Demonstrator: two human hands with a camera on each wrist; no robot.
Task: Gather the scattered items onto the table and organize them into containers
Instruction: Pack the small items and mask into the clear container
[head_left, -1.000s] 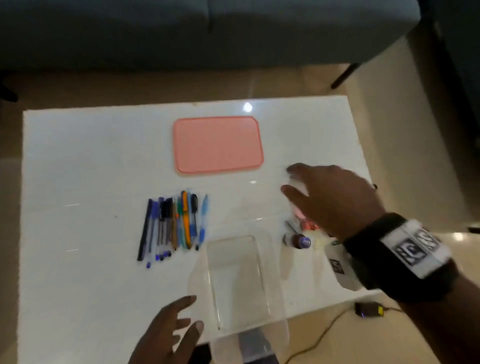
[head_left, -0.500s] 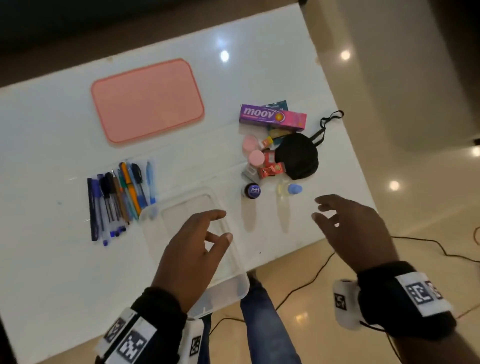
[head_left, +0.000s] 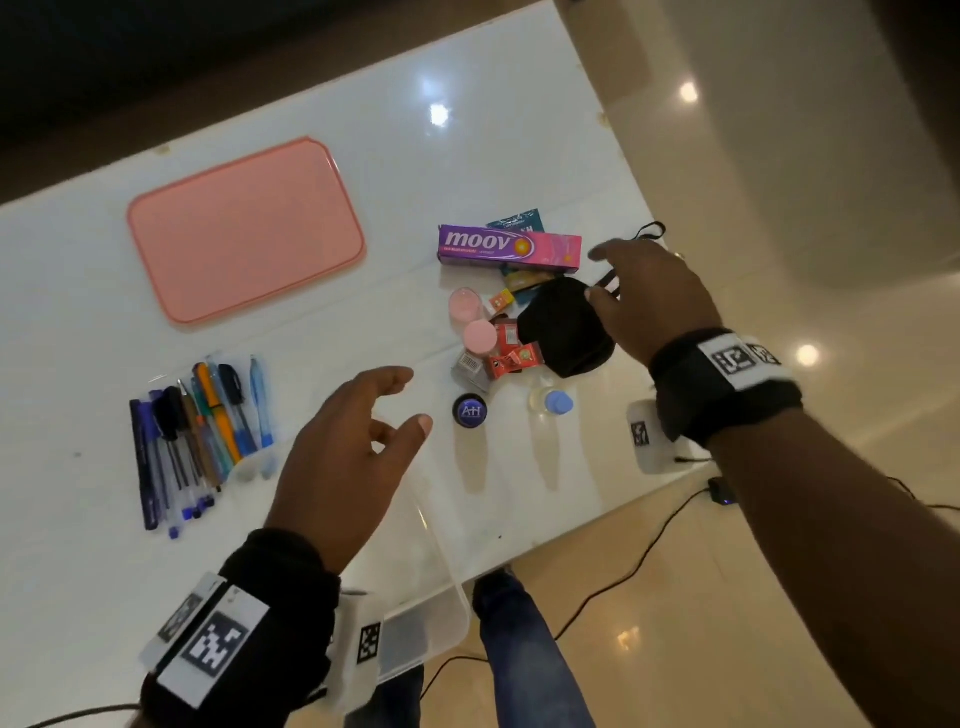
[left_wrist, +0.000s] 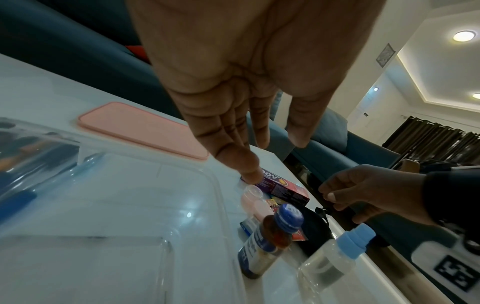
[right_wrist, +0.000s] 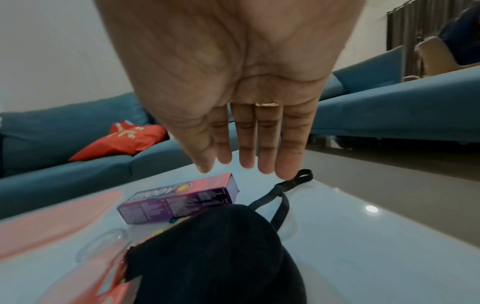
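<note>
Left hand (head_left: 343, 467) hovers above the clear plastic container (head_left: 415, 582), which lies at the near edge of the white bench (head_left: 78, 322). Its fingers are spread and a little bent, and it holds nothing. At the far left of the bench a row of pens (head_left: 200, 436) lies side by side, just beside the container's left rim. Behind the pens, well apart from them, a flat pink lid (head_left: 244, 228) lies on the bench.

To the right of the left hand stands a small brown bottle with a dark blue cap (head_left: 470, 410), and next to it a clear bottle with a light blue cap (head_left: 550, 402). Both are upright. Behind these two bottles is a pile of small things: two pink round caps (head_left: 472, 319), red sachets (head_left: 511, 358), a purple and pink "moov" box (head_left: 509, 249) lying flat at the back, and a black face mask (head_left: 566, 332) on the right side of the pile.

Right hand (head_left: 649, 301) is over the right part of the mask, near the far end of the box. Its fingers are straight and slightly apart, and it grips nothing. The wrist view shows the fingertips (right_wrist: 265, 164) above the mask's black strap (right_wrist: 280, 197), not touching it.
</note>
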